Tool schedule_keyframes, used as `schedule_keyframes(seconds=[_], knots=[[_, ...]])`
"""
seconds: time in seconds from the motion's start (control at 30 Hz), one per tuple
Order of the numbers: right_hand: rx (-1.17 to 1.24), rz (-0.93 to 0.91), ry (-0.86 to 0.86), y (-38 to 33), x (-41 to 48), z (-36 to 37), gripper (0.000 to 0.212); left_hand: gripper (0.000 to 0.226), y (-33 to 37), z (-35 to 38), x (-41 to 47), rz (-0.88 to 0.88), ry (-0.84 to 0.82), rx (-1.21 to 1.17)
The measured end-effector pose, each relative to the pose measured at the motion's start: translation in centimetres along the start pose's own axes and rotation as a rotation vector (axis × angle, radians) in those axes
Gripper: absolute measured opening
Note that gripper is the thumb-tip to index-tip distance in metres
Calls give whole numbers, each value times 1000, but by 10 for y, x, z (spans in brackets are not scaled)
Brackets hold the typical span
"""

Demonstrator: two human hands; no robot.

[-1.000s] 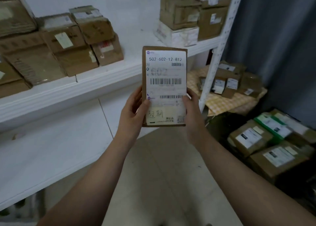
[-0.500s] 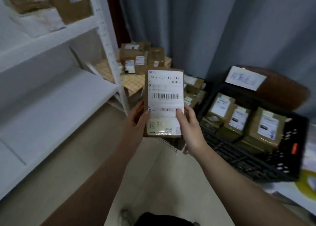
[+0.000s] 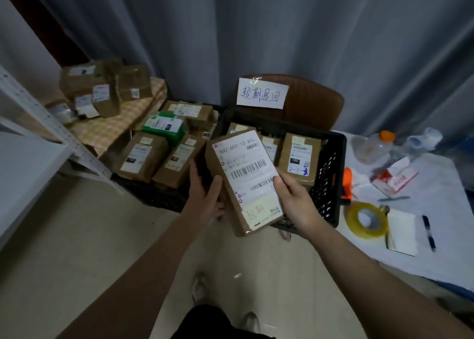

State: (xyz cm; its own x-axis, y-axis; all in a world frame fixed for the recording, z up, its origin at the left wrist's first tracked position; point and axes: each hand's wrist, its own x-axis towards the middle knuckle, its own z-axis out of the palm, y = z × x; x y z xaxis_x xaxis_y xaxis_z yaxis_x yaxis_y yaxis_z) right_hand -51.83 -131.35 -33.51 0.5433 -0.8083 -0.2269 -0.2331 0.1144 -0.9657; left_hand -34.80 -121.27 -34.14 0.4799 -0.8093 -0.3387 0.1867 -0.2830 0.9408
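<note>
One brown parcel (image 3: pixel 252 184) in play, label up, tilted, held in the air over the near-left corner of the black crate (image 3: pixel 331 174). Two hands are on it: the left hand (image 3: pixel 206 197) clamps the left edge, thumb in front, and the right hand (image 3: pixel 295 200) grips the right edge, thumb on the label. Three labelled boxes show inside the crate beyond it. One handwritten sign (image 3: pixel 262 93) stands at the far side. One tape roll (image 3: pixel 365 220) and one pen (image 3: pixel 428 232) lie on the right.
</note>
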Motion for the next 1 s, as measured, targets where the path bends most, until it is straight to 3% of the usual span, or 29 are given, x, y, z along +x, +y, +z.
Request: schedule_keyframes(seconds=[0.2, 0.3, 0.33, 0.43, 0.5, 0.57, 0.7, 0.8, 1.0], knots=[[-144, -34, -47, 6, 52, -28, 30, 73, 21, 9, 56, -115, 32, 24], [-367, -5, -41, 4, 94, -30, 33, 57, 29, 13, 92, -187, 68, -69], [-490, 3, -66, 4, 109, -29, 47, 54, 30, 15, 105, -210, 90, -91], [-915, 24, -155, 5, 150, -14, 122, 48, 29, 18, 141, -276, 155, -113], [-1158, 4, -169, 14, 168, 0, 142, 46, 27, 17, 163, -311, 164, -83], [-1300, -52, -167, 28, 183, 11, 144, 39, 22, 11, 180, -344, 141, -20], [-1310, -116, -234, 42, 208, 11, 136, 29, 12, -10, 200, -417, 110, 18], [-1273, -185, -365, 44, 222, -8, 119, 36, 2, -35, 211, -336, 105, 193], [-1358, -334, -570, 74, 215, -10, 91, 24, -33, -67, 210, -204, 142, 556]])
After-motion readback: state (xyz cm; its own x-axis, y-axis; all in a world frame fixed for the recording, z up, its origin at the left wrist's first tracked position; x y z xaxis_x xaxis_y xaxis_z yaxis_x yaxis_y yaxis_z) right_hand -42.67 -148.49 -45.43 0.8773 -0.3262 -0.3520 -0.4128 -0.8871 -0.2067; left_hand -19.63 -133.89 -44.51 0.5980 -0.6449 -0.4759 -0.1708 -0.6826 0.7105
